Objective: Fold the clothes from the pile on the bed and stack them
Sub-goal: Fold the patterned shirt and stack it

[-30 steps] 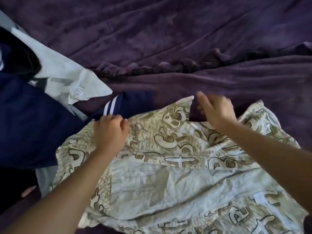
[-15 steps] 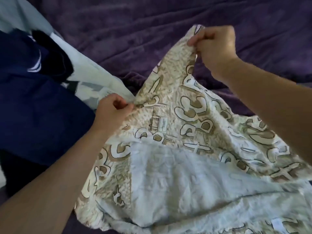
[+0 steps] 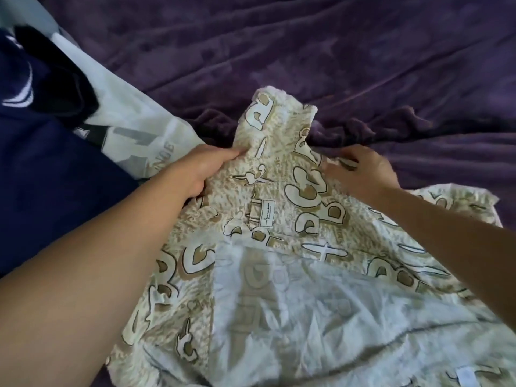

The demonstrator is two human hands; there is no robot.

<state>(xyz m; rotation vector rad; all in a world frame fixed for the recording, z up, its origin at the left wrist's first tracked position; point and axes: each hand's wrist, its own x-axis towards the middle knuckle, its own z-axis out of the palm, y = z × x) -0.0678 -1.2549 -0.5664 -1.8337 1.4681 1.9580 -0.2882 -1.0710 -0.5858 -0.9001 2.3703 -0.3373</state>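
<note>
A cream garment with a beige letter print (image 3: 296,241) lies crumpled across the purple bed in front of me, its pale inner side showing at the near part. My left hand (image 3: 201,169) pinches the garment's upper left edge, where a flap of cloth stands up. My right hand (image 3: 363,171) grips the cloth at the upper right, fingers curled on it, low against the bed. A small white label (image 3: 266,217) shows near the garment's middle.
A pile of clothes lies at the left: a navy garment (image 3: 50,185), a white one with grey print (image 3: 131,135) and a black piece (image 3: 55,76). The purple blanket (image 3: 335,65) covers the bed beyond, with a ridge of folds behind the garment.
Both hands lifted the printed garment's top edge from the bed, the right hand high. Now the right hand has come back down to the bed; the left stays pinching.
</note>
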